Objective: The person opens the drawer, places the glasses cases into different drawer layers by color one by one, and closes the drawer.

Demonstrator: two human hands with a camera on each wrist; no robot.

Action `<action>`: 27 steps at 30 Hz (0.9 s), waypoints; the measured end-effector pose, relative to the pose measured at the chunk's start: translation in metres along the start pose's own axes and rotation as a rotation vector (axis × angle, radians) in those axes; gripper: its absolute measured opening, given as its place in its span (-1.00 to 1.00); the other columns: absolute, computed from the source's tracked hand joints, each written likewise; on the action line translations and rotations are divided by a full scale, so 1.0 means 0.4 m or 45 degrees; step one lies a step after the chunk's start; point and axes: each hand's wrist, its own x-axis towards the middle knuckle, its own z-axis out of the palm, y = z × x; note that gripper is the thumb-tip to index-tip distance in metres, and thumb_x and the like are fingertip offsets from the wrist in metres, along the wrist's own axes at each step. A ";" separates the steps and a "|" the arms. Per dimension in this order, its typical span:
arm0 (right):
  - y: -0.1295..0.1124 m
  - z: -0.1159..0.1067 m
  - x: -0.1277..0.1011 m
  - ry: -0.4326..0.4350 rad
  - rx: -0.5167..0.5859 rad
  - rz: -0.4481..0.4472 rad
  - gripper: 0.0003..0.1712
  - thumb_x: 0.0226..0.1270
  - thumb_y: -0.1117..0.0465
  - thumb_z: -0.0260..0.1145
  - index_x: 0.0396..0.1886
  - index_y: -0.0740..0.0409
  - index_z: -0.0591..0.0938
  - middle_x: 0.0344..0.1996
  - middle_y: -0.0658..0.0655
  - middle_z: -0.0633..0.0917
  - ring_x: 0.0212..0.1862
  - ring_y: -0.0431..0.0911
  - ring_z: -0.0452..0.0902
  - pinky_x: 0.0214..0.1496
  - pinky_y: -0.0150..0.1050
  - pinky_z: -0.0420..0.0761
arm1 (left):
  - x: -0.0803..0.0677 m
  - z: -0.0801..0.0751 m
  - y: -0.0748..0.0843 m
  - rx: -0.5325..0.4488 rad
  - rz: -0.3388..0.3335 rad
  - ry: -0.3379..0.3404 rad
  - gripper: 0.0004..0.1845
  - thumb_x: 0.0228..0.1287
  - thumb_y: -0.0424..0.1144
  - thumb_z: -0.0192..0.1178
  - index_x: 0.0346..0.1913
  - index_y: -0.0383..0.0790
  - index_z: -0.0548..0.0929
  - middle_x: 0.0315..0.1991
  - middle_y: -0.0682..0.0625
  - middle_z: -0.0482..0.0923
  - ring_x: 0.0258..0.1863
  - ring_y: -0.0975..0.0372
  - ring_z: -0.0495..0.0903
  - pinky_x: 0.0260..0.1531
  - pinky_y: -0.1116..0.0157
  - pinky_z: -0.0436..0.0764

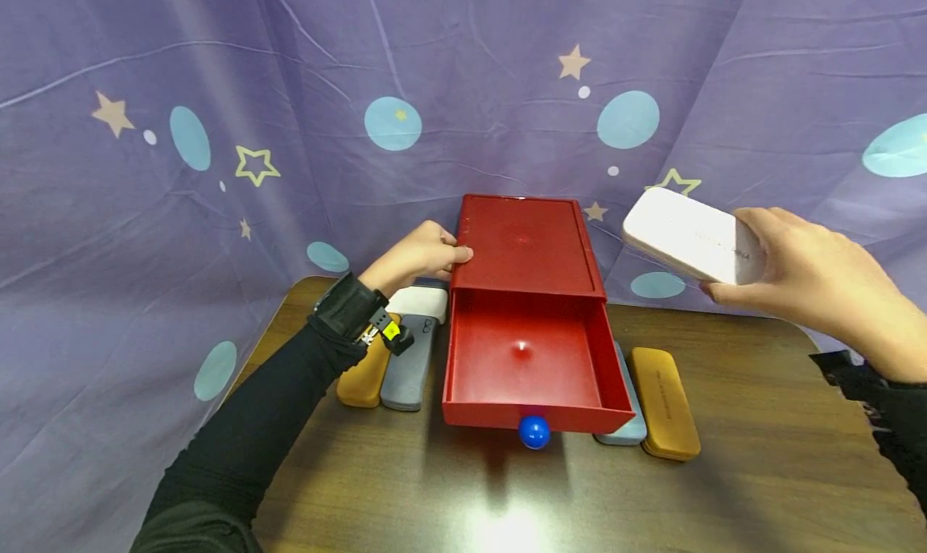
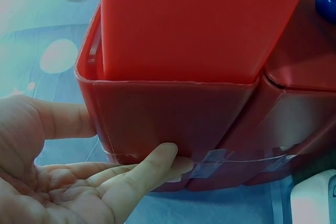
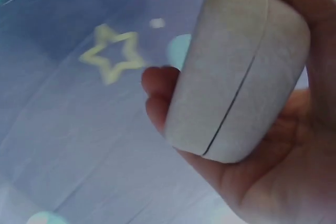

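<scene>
My right hand point(image 1: 818, 275) holds a white glasses case point(image 1: 691, 235) in the air at the right, above the table. In the right wrist view the case's end point(image 3: 239, 77) faces the camera, with a thin seam along it and fingers wrapped about it. My left hand point(image 1: 420, 255) grips the rear left edge of a red drawer box point(image 1: 521, 243), thumb on top. Fingers point(image 2: 139, 177) lie against its side in the left wrist view. The box's upper drawer point(image 1: 517, 360) is pulled out, bare inside, with a blue knob point(image 1: 534, 432) on its front.
Left of the box lie a yellow case point(image 1: 365, 380), a grey case point(image 1: 409, 368) and a white case point(image 1: 420, 302). On its right are a light blue case point(image 1: 628, 432), partly under the drawer, and another yellow case point(image 1: 666, 404). A purple curtain point(image 1: 471, 70) hangs behind the wooden table point(image 1: 760, 456).
</scene>
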 end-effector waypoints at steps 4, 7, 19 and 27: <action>-0.052 -0.035 -0.019 0.119 0.120 -0.001 -0.07 -0.20 -0.02 0.72 0.18 0.23 0.52 -0.19 0.28 0.66 -0.31 -0.07 0.46 -0.44 -0.32 0.31 | 0.001 -0.001 -0.001 0.016 -0.001 0.002 -0.43 0.46 -0.30 0.17 0.39 -0.58 0.35 0.21 -0.34 0.57 0.02 0.04 0.70 0.08 0.15 0.70; -0.090 -0.049 -0.033 0.191 0.213 -0.038 -0.07 -0.27 -0.01 0.76 0.17 0.16 0.57 -0.17 0.23 0.68 -0.34 -0.26 0.38 -0.44 -0.47 0.26 | 0.002 -0.002 -0.001 0.024 0.001 0.001 -0.43 0.47 -0.30 0.17 0.39 -0.58 0.35 0.22 -0.33 0.56 0.02 0.04 0.70 0.07 0.15 0.71; -0.204 -0.046 -0.034 0.098 0.336 -0.312 -0.05 -0.38 0.13 0.78 0.19 0.02 0.63 -0.20 -0.02 0.71 -0.29 -0.23 0.44 -0.34 -0.48 0.36 | -0.001 -0.007 -0.001 0.031 -0.001 -0.022 -0.39 0.48 -0.28 0.16 0.43 -0.56 0.30 0.27 -0.33 0.51 0.11 0.02 0.67 0.12 0.15 0.68; -0.258 -0.032 -0.006 -0.139 0.396 -0.467 -0.16 -0.23 0.07 0.74 0.15 0.10 0.62 -0.24 -0.07 0.67 -0.31 -0.23 0.47 -0.39 -0.39 0.48 | 0.002 -0.013 -0.007 0.084 -0.001 -0.010 -0.40 0.48 -0.26 0.17 0.43 -0.54 0.33 0.26 -0.31 0.52 0.07 0.06 0.67 0.10 0.17 0.70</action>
